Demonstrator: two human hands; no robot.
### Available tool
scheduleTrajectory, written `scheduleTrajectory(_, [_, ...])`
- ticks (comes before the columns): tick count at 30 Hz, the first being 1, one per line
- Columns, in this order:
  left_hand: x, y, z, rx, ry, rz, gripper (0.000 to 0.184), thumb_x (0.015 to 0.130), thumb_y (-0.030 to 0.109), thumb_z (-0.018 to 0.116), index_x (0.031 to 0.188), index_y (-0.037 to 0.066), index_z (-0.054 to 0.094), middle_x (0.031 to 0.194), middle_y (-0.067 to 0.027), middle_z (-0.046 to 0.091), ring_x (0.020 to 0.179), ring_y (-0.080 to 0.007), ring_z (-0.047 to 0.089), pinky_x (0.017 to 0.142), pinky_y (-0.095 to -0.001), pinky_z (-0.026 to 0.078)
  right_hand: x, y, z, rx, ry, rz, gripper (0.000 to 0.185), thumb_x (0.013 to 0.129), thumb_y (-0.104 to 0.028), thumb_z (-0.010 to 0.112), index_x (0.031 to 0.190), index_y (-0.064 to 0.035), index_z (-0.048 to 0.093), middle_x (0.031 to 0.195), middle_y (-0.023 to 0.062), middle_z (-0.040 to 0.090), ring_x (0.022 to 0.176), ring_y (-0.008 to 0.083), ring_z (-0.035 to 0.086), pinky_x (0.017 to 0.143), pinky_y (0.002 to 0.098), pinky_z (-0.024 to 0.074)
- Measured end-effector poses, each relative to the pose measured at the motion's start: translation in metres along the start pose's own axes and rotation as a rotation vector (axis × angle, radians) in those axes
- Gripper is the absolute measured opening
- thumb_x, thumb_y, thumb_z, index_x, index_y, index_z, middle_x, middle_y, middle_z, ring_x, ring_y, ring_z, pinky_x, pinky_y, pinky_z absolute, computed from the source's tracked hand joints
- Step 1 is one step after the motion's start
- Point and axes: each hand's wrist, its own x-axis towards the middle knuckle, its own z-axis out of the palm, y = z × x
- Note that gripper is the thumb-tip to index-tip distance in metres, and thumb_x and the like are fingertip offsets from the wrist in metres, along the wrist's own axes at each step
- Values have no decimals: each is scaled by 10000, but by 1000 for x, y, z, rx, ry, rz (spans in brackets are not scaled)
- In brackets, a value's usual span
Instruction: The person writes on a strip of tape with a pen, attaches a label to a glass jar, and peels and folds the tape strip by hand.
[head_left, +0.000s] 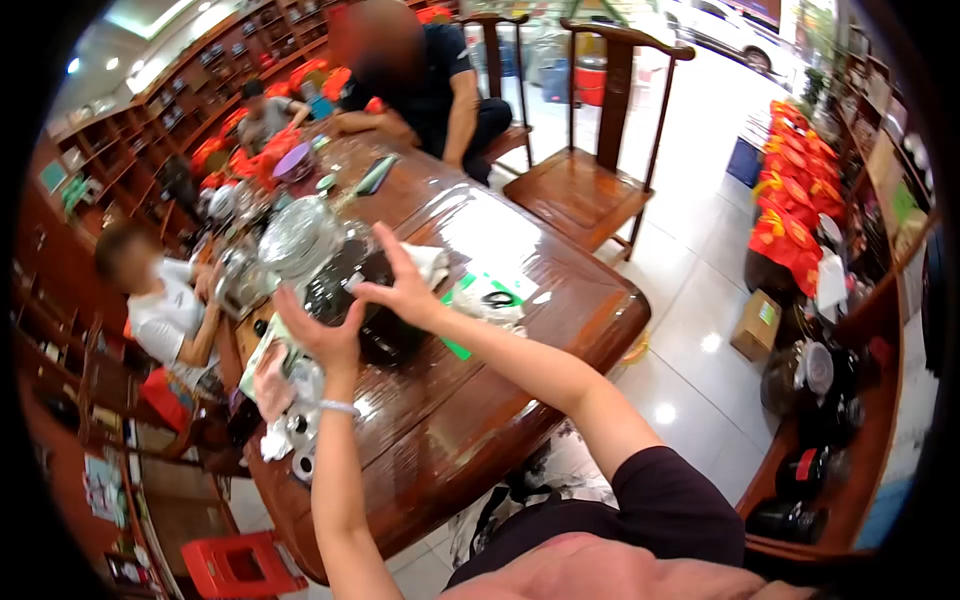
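A big rounded glass jar with dark contents (pixel 385 335) stands on the glossy wooden table (pixel 570 290). Behind it is a large clear glass vessel (pixel 300 238). My left hand (pixel 325 335) is on the jar's near left side, thumb apart from the fingers. On the other side, my right hand (pixel 400 285) is spread above the jar, its fingers pointing up and away. Whether either palm touches the glass I cannot tell. Beside my right hand lie a white cloth (pixel 430 263) and a green-and-white packet with a dark looped item (pixel 497 299).
Tissues and small items (pixel 285 390) lie left of my left wrist. A phone (pixel 376 175) lies at the table's far side. One person (pixel 165 310) handles glassware at left; another (pixel 430 90) sits opposite. A wooden chair (pixel 590 190) and red-covered jars (pixel 790 200) stand to the right.
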Motion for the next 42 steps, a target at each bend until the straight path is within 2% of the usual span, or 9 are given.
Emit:
scheduleTrajectory(1, [-3, -6, 0, 43, -24, 0, 999, 595, 413, 808, 1334, -48, 319, 1383, -233, 323, 1293, -381, 286, 1063, -454, 238, 0, 1, 2, 22, 9, -1, 979, 686, -397, 750, 1400, 11, 218, 1449, 204, 236, 1347, 294, 228, 1092, 367, 189])
scheduleTrajectory(3, [-8, -9, 3, 57, -49, -54, 1034, 600, 409, 808, 1347, -71, 278, 1405, -234, 291, 1317, -369, 255, 1085, -412, 206, 0, -8, 0, 25, 6, 13, 961, 702, -358, 739, 1410, 3, 199, 1465, 203, 197, 1358, 275, 198, 1099, 359, 170])
scheduleTrajectory(4, [-9, -7, 3, -7, -44, -94, 1037, 599, 413, 808, 1347, -72, 278, 1409, -234, 278, 1320, -367, 246, 1086, -409, 205, 0, -1, 4, 172, -23, 86, 947, 715, -339, 729, 1412, 6, 189, 1467, 194, 197, 1353, 270, 205, 1097, 358, 172])
scheduleTrajectory(7, [-6, -4, 0, 61, -49, -84, 1065, 581, 577, 749, 1326, -51, 318, 1379, -255, 304, 1302, -397, 268, 1061, -465, 232, 0, -4, 1, 86, -41, 57, 887, 737, -270, 709, 1408, 10, 201, 1438, 189, 240, 1310, 262, 266, 1071, 347, 214])
scheduleTrajectory(9, [-5, -7, 2, 119, 25, -6, 1058, 573, 592, 742, 1312, -44, 332, 1366, -252, 319, 1288, -419, 276, 1050, -494, 237, 1, -7, -2, 155, -48, 63, 851, 750, -217, 695, 1409, 5, 204, 1413, 183, 274, 1274, 250, 313, 1047, 335, 251])
scheduleTrajectory(11, [-2, -1, -1, 97, 12, -16, 1029, 578, 569, 752, 1294, -32, 324, 1366, -239, 308, 1283, -416, 267, 1032, -511, 232, 0, -10, 0, 189, -43, 53, 818, 763, -163, 682, 1409, 0, 208, 1388, 176, 308, 1237, 238, 361, 1024, 323, 287])
scheduleTrajectory(16, [0, 2, -2, 97, 37, 5, 987, 579, 498, 784, 1281, -29, 335, 1341, -228, 337, 1273, -405, 286, 1022, -494, 251, -2, -13, -1, 241, -51, 91, 820, 769, -171, 684, 1410, -1, 202, 1391, 171, 301, 1240, 237, 356, 1024, 328, 288])
scheduleTrajectory(22, [-1, -2, 0, 89, 21, -8, 1013, 580, 560, 752, 1289, -29, 329, 1357, -238, 320, 1287, -410, 262, 1033, -508, 222, -1, -7, 0, 210, -47, 61, 819, 774, -174, 687, 1411, -4, 203, 1400, 170, 290, 1248, 237, 349, 1031, 329, 280])
scheduleTrajectory(42, [0, 0, 0, 101, 64, 28, 976, 587, 515, 772, 1284, -21, 349, 1332, -220, 367, 1252, -394, 328, 1021, -489, 266, -2, -14, 0, 233, -24, 38, 823, 768, -173, 698, 1407, 4, 211, 1371, 162, 341, 1205, 223, 398, 1006, 319, 318])
